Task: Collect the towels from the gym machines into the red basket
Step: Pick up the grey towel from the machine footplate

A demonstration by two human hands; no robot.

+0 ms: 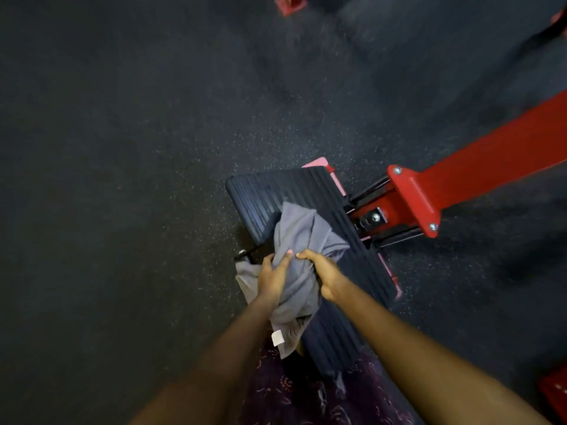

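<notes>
The red beam (491, 167) runs off the right edge. The grey towel (294, 240) hides part of the ribbed pad (260, 194). Red shapes at the top edge (290, 4) are blurred and cropped.

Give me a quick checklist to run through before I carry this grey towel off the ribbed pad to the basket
1. Left hand has a grip on the grey towel: ok, fingers curl into the cloth.
2. Right hand has a grip too: ok, it pinches the bunched middle.
3. Towel free of the ribbed pad: not ok, its upper part lies on the pad.
4. No loose ends: not ok, the corner with the white tag hangs below the hands.
5. Towel clear of the red frame: ok, they are apart.
6. Red basket in reach: cannot tell, none is in view.
</notes>
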